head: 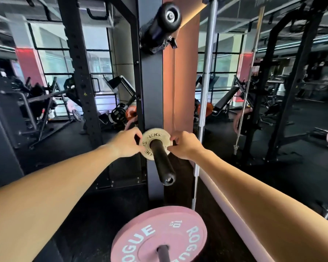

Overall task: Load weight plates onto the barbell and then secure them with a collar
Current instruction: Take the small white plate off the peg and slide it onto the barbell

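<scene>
A small pale Rogue plate sits on a black storage peg that sticks out of the dark rack upright toward me. My left hand grips the plate's left edge and my right hand grips its right edge. Below, at the bottom of the view, a pink 10 kg Rogue bumper plate sits on a dark barbell sleeve. No collar is visible.
A second black peg juts from the upright above. A steel barbell stands upright against the mirrored wall at the right. Rack posts, benches and machines fill the left background; black rubber floor lies below.
</scene>
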